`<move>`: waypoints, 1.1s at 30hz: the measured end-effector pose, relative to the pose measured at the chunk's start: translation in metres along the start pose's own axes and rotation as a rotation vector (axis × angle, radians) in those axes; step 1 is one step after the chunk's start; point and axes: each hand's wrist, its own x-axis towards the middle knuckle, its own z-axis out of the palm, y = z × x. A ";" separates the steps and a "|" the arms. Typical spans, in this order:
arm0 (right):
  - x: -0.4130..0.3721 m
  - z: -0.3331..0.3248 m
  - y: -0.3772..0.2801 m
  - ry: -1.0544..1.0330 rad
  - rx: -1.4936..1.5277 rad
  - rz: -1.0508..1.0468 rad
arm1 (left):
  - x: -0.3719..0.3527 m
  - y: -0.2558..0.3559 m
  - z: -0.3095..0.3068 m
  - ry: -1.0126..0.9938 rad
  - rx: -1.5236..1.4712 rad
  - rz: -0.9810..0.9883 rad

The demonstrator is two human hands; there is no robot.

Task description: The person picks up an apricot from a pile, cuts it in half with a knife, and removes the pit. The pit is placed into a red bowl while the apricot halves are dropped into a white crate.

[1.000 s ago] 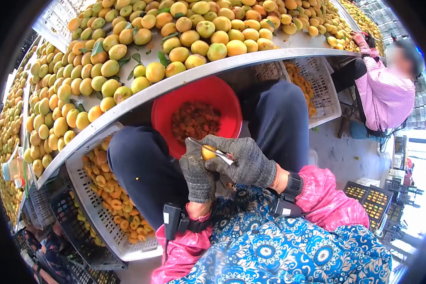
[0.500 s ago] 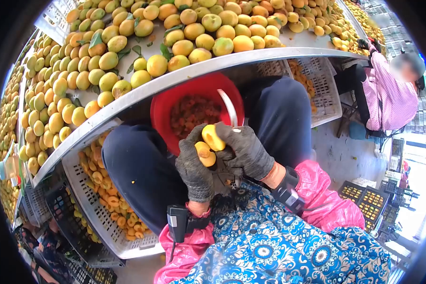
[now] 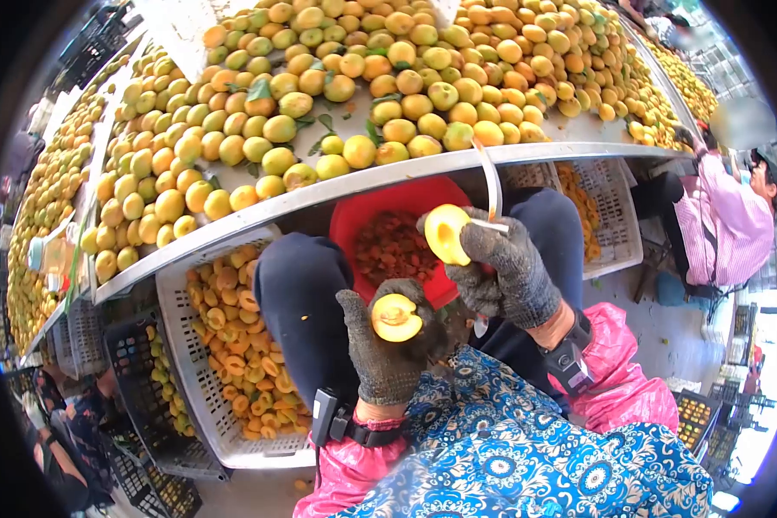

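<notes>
One fruit, cut in two. The left hand (image 3: 387,356) cups the lower half (image 3: 396,318), cut face up, over the lap. The right hand (image 3: 511,269) pinches the upper half (image 3: 446,233) and one knife (image 3: 492,183) together above the one red tub (image 3: 360,211). Two white crates (image 3: 180,345) flank the knees.

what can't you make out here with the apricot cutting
Head view:
- Knife handle: inside the right hand, which also holds an apricot half.
- Red basin: far rim under the table edge, near rim partly behind both hands.
- Second half in the left hand: pit or none, too small to tell.
</notes>
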 end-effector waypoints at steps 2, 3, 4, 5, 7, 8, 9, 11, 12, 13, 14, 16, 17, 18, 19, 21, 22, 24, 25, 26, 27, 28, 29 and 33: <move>0.006 0.035 -0.021 -0.103 -0.037 0.009 | -0.013 0.009 -0.011 -0.146 0.052 -0.055; 0.013 0.057 -0.023 -0.214 -0.139 -0.094 | -0.022 0.011 -0.005 -0.017 0.018 -0.052; 0.018 0.078 -0.023 -0.324 -0.240 -0.200 | -0.030 0.014 0.001 0.109 -0.017 -0.049; 0.019 0.092 -0.023 -0.382 -0.477 -0.341 | -0.035 0.018 0.005 0.192 -0.013 -0.038; 0.030 0.110 -0.022 -0.351 -0.622 -0.637 | -0.046 0.029 0.002 0.140 0.021 0.015; 0.033 0.118 -0.020 -0.307 -0.654 -0.826 | -0.052 0.034 0.000 0.091 0.058 0.047; 0.020 0.125 -0.036 -0.300 -0.194 -0.078 | -0.054 0.034 -0.004 0.106 0.229 0.145; 0.020 0.134 -0.028 -0.272 -0.057 -0.128 | -0.058 0.039 -0.007 0.034 0.111 0.126; 0.020 0.136 -0.024 -0.281 0.026 -0.108 | -0.059 0.041 -0.006 -0.043 -0.002 0.089; 0.022 0.137 -0.017 -0.286 0.023 -0.109 | -0.059 0.037 -0.005 0.122 0.019 0.121; 0.026 0.137 -0.009 -0.282 0.070 -0.126 | -0.060 0.038 -0.005 0.121 0.017 0.126; 0.027 0.141 -0.004 -0.289 0.115 -0.138 | -0.064 0.041 -0.006 0.024 -0.086 0.020; 0.025 0.142 -0.003 -0.315 0.100 -0.148 | -0.065 0.042 -0.004 0.066 -0.050 0.027; 0.024 0.143 -0.003 -0.343 0.087 -0.159 | -0.063 0.042 -0.003 0.073 -0.049 0.037; 0.023 0.138 0.000 -0.394 0.047 -0.129 | -0.060 0.041 -0.001 0.157 -0.074 0.051; 0.025 0.145 0.018 -0.388 -0.036 -0.403 | -0.063 0.043 0.000 0.281 -0.095 0.142; 0.020 0.151 0.012 -0.463 -0.129 -0.408 | -0.066 0.040 0.000 0.299 0.169 0.238; 0.025 0.147 0.035 -0.266 -0.046 -0.292 | -0.070 0.046 -0.010 0.305 0.233 0.211; 0.031 0.139 0.033 -0.380 0.001 -0.240 | -0.067 0.039 -0.005 0.320 0.607 0.611; 0.040 0.136 0.032 -0.481 0.036 -0.187 | -0.058 0.041 -0.015 0.300 0.477 0.527; 0.040 0.141 0.033 -0.480 -0.169 -0.319 | -0.060 0.042 -0.016 0.346 0.423 0.518; 0.039 0.145 0.036 -0.458 -0.374 -0.468 | -0.053 0.040 -0.018 0.363 0.290 0.470; 0.040 0.147 0.043 -0.494 -0.368 -0.464 | -0.049 0.039 -0.022 0.398 0.628 0.751; 0.044 0.160 0.051 -0.350 -0.320 -0.592 | -0.050 0.051 -0.025 0.399 0.513 0.439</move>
